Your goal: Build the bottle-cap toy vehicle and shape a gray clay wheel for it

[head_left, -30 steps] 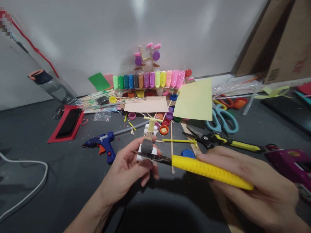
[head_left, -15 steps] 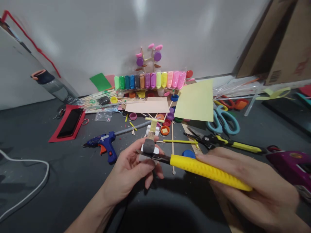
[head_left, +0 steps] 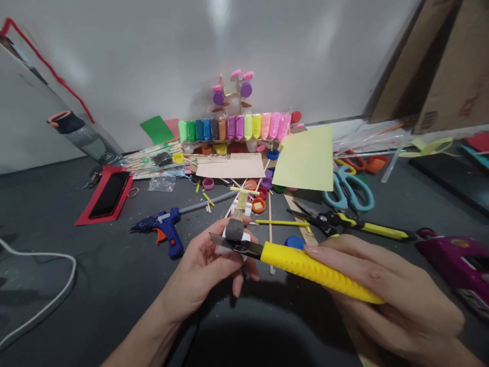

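Observation:
A small craft piece (head_left: 234, 230) with a dark grey block, white parts and a pale yellow strip on top is held in my left hand (head_left: 214, 262), pinched between thumb and fingers. My right hand (head_left: 385, 285) is closed round the yellow handle of a utility knife (head_left: 321, 272). The knife's blade points left and lies across the front of the grey block, over the fingers of my left hand. Whether the edge touches the block cannot be told.
A blue glue gun (head_left: 168, 229) lies left, near a phone (head_left: 110, 193) on red card. Pliers (head_left: 344, 221) and blue scissors (head_left: 349, 191) lie right. Behind are clay packets (head_left: 231, 127), yellow paper (head_left: 305, 163), sticks and caps. A bottle (head_left: 84, 135) stands back left.
The knife and my right hand have shifted slightly left, and more of the blade shows left of the grey block. My left hand keeps its hold with hardly any movement.

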A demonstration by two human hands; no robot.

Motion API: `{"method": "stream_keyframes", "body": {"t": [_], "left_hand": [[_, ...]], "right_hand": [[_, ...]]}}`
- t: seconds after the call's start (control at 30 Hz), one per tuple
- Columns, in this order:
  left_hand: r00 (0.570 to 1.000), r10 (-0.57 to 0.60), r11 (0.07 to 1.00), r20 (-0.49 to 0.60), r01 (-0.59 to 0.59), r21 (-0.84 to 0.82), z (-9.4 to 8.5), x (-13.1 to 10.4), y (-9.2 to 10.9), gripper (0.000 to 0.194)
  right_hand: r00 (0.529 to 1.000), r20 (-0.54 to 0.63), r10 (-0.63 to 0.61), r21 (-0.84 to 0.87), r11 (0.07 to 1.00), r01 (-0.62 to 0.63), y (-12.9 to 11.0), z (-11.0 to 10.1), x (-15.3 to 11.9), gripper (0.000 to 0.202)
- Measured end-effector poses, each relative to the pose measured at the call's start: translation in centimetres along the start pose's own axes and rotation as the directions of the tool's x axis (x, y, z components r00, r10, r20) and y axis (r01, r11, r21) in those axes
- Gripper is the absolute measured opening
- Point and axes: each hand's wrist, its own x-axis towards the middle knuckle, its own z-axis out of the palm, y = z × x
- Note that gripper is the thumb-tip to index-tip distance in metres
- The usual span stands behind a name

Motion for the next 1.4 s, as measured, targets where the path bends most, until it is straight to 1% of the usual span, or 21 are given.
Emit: {"method": "stream_keyframes", "body": {"t": [0.07, 0.13, 0.23, 0.3, 0.4, 0.47, 0.53, 0.57, 0.6, 0.67, 0.7, 0.73, 0.77, 0.8, 0.87, 0.93, 1.0, 1.1, 1.17, 1.27, 1.4], "left_hand": [[1.0, 0.017, 1.0, 0.008, -0.017, -0.002, -0.1, 0.1, 0.0, 0.042], [0.999, 0.032, 0.999, 0.014, -0.031, -0.006, -0.2, 0.1, -0.1, 0.044], [0.999, 0.032, 0.999, 0.021, -0.031, -0.015, -0.3, 0.1, -0.2, 0.039], [0.999, 0.03, 0.999, 0.034, -0.029, -0.028, -0.2, 0.0, -0.2, 0.036], [0.998, 0.024, 0.998, 0.053, -0.021, -0.052, -0.1, 0.0, -0.1, 0.037], [0.997, 0.021, 0.997, 0.069, -0.016, -0.073, 0.0, 0.0, 0.1, 0.037], [0.995, 0.021, 0.996, 0.096, -0.013, -0.09, 0.0, 0.0, 0.2, 0.037], [0.994, 0.023, 0.996, 0.107, -0.014, -0.091, 0.0, 0.1, 0.2, 0.037], [0.993, 0.028, 0.996, 0.117, -0.018, -0.088, 0.1, 0.0, 0.2, 0.038], [0.992, 0.039, 0.997, 0.122, -0.031, -0.073, 0.1, 0.0, 0.2, 0.038], [0.992, 0.051, 0.997, 0.115, -0.044, -0.063, 0.1, 0.0, 0.3, 0.037], [0.992, 0.07, 0.997, 0.105, -0.065, -0.053, 0.0, 0.0, 0.3, 0.036], [0.991, 0.096, 0.995, 0.091, -0.093, -0.038, 0.0, 0.0, 0.3, 0.036], [0.989, 0.132, 0.991, 0.073, -0.131, -0.013, -0.1, 0.0, 0.3, 0.035], [0.976, 0.213, 0.975, 0.038, -0.215, 0.056, -0.3, 0.0, 0.3, 0.036], [0.961, 0.275, 0.954, 0.013, -0.274, 0.121, -0.5, 0.2, 0.2, 0.035], [0.949, 0.315, 0.937, -0.003, -0.311, 0.158, -0.7, 0.3, 0.1, 0.035], [0.934, 0.357, 0.921, -0.005, -0.351, 0.167, -1.0, 0.3, -0.1, 0.035], [0.931, 0.365, 0.92, 0.004, -0.362, 0.153, -1.1, 0.2, 0.0, 0.034], [0.937, 0.348, 0.931, 0.013, -0.348, 0.111, -1.0, -0.2, 0.4, 0.03], [0.949, 0.314, 0.949, 0.008, -0.314, 0.034, -0.1, -0.8, 1.4, 0.035]], "right_hand": [[0.999, 0.037, -0.036, 0.085, 0.996, 0.033, 0.2, 0.1, -0.2, 0.051], [0.997, 0.064, -0.034, 0.113, 0.993, 0.026, 0.3, 0.1, -0.4, 0.046], [0.998, 0.056, -0.025, 0.057, 0.998, 0.022, 0.5, 0.2, -0.6, 0.035], [0.999, 0.028, -0.022, 0.027, 0.999, 0.021, 0.6, 0.2, -0.7, 0.033], [1.0, 0.013, -0.006, 0.028, 1.0, 0.006, 0.7, 0.1, -0.8, 0.03], [0.999, 0.009, 0.041, 0.049, 0.998, -0.041, 0.7, -0.1, -0.6, 0.026], [0.991, 0.025, 0.13, 0.143, 0.981, -0.132, 0.8, -0.3, -0.2, 0.024], [0.98, 0.054, 0.192, 0.226, 0.954, -0.199, 0.8, -0.4, 0.0, 0.023], [0.961, 0.094, 0.26, 0.321, 0.906, -0.276, 0.9, -0.4, 0.2, 0.021], [0.91, 0.156, 0.385, 0.505, 0.76, -0.408, 1.1, -0.3, 0.2, 0.017], [0.885, 0.153, 0.439, 0.57, 0.693, -0.442, 1.2, -0.2, 0.2, 0.02], [0.865, 0.122, 0.487, 0.613, 0.649, -0.451, 1.4, 0.0, 0.1, 0.026], [0.851, 0.073, 0.52, 0.63, 0.638, -0.444, 1.6, 0.3, 0.0, 0.032], [0.84, 0.02, 0.542, 0.625, 0.649, -0.433, 1.8, 0.5, 0.0, 0.037], [0.831, -0.045, 0.555, 0.552, 0.707, -0.442, 2.2, 0.8, 0.3, 0.038], [0.843, -0.053, 0.535, 0.422, 0.777, -0.466, 2.7, 1.1, 0.8, 0.039], [0.879, -0.004, 0.477, 0.269, 0.847, -0.458, 3.0, 1.2, 1.3, 0.038], [0.922, 0.134, 0.362, 0.061, 0.926, -0.373, 3.2, 1.5, 1.7, 0.039], [0.927, 0.208, 0.312, -0.062, 0.95, -0.306, 3.2, 1.8, 1.6, 0.042], [0.926, 0.263, 0.272, -0.225, 0.95, -0.215, 3.3, 2.2, 1.3, 0.046], [0.92, 0.313, 0.235, -0.349, 0.93, -0.118, 3.8, 2.7, 1.1, 0.047]]}}
